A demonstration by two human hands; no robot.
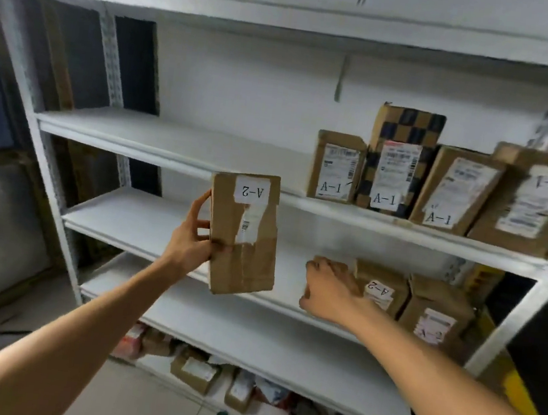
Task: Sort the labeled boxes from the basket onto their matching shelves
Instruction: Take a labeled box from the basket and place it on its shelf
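Observation:
My left hand [195,232] grips a tall cardboard box [245,235] by its left edge and holds it upright in front of the shelves; its white label reads A-2 upside down. My right hand [328,290] reaches onto the second shelf [147,219] and holds a small cardboard box [331,264] there, mostly hidden behind the fingers. Right of it stand two A-2 boxes [381,291] [435,315]. Several boxes labelled A-1 [338,167] line the upper shelf [170,139] at its right end.
A white metal rack fills the view. Its lowest shelf [249,339] lies bare of boxes. Under it on the floor sit several loose parcels [197,372]. A yellow object [519,392] shows behind the rack's right post. Dark panels stand at left.

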